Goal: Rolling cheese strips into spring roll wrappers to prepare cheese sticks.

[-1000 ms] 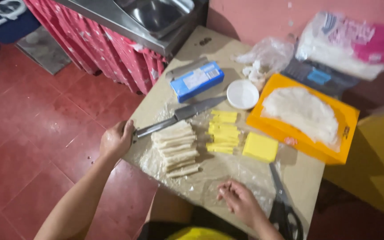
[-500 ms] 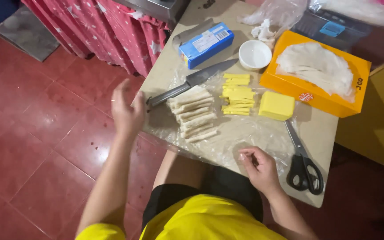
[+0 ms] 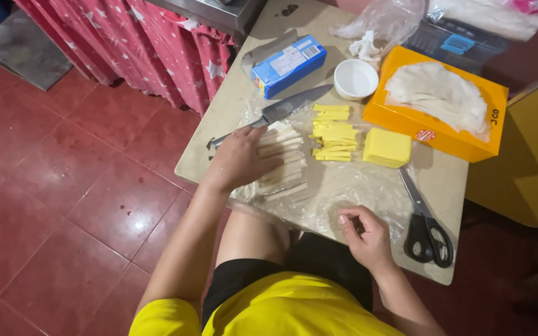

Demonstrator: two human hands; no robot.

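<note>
My left hand [image 3: 242, 158] rests over the left end of a row of pale sticks [image 3: 284, 160] laid on clear plastic wrap [image 3: 344, 186]; whether its fingers grip one is hidden. A large knife [image 3: 281, 111] lies just beyond that hand, blade pointing right. My right hand [image 3: 364, 236] sits at the near edge of the small table [image 3: 443, 180], fingers curled loosely on the wrap, with nothing visible in it. Yellow cheese sticks [image 3: 334, 132] and a yellow cheese block [image 3: 386, 147] lie beyond the wrap's middle.
An orange box [image 3: 462, 134] holds round white wrappers [image 3: 437, 93]. A white bowl [image 3: 355, 78], a blue carton [image 3: 289, 64] and plastic bags [image 3: 384, 25] stand at the back. Black scissors [image 3: 426, 227] lie at the right. A red starred curtain [image 3: 144, 43] hangs left; the floor is red tile.
My left hand, lifted off to the left half a second ago, has come down onto the pale sticks. The view has tilted nearer over the table. My right hand stays at the near edge.
</note>
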